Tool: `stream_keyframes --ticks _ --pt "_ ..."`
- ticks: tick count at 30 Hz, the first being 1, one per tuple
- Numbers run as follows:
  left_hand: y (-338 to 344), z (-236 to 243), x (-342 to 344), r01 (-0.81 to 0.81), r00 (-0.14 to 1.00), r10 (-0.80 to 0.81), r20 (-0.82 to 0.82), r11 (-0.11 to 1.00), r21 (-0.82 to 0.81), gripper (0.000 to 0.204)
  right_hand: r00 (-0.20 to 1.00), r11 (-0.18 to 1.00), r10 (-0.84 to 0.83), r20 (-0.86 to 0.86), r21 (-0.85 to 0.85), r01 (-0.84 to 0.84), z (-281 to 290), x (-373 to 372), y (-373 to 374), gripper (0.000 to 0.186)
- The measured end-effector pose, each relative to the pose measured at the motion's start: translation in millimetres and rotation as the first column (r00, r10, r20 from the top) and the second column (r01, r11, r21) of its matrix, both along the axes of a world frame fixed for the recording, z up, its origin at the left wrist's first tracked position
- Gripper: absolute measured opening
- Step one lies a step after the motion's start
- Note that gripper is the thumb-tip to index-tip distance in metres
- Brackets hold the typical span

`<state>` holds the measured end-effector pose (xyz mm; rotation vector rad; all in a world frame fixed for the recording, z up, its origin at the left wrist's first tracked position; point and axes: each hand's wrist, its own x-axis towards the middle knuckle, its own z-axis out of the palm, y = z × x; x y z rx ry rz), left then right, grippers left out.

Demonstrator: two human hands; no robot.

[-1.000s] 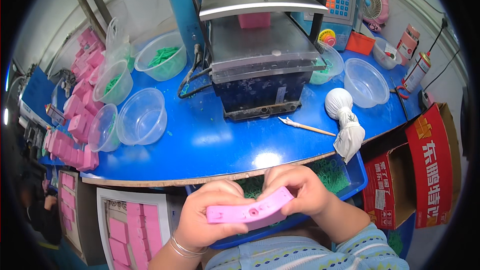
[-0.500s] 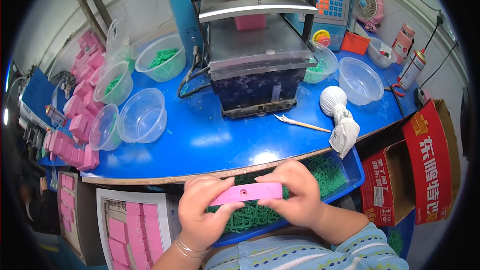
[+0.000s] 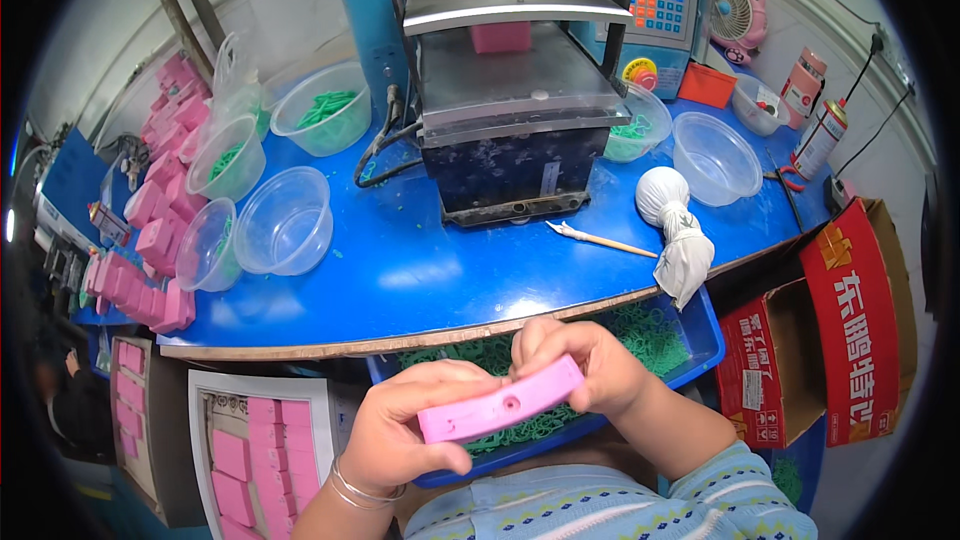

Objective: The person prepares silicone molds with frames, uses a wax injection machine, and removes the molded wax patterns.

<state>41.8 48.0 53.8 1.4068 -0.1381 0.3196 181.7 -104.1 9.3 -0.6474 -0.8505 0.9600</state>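
We see left hand (image 3: 395,430) and right hand (image 3: 592,365) gripping pink block (image 3: 490,410) by its ends, right end higher. Block sits over blue tray (image 3: 707,345) of green scraps (image 3: 655,335), just before worktop (image 3: 430,290); brush (image 3: 605,241) lies beside white pouch (image 3: 675,224).

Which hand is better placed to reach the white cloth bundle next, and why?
Probably the right hand, nearer the white cloth bundle, which lies ahead and rightward. The left hand, farther off, also grips the pink block and might hold it alone.
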Motion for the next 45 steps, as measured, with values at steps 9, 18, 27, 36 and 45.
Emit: stream_keyframes --ticks 9,18,27,36,45 --pt "-5 -1 0 -0.461 0.879 0.351 0.323 0.452 0.764 0.040 0.726 0.843 -0.450 0.520 -0.021 0.537 11 3 -6 0.032" --pt "-16 -2 -6 -0.499 0.834 0.239 0.497 -0.054 0.865 0.091 0.873 0.911 -0.395 0.285 0.000 0.413 12 -1 -3 0.031" --pt "-8 -17 -6 -0.419 0.877 0.452 0.160 0.558 0.716 0.095 0.994 0.979 -0.084 -0.065 -0.191 0.070 45 1 5 0.047" --pt "-2 8 -6 0.118 0.993 -0.106 0.054 0.827 -0.550 0.094 0.956 0.893 -0.284 -0.069 -0.384 0.237 105 95 15 0.044" --pt "19 33 -7 -0.695 0.718 0.649 0.250 0.679 0.234 0.108 0.953 0.946 0.238 -0.187 -0.178 -0.271 77 38 -44 0.051"
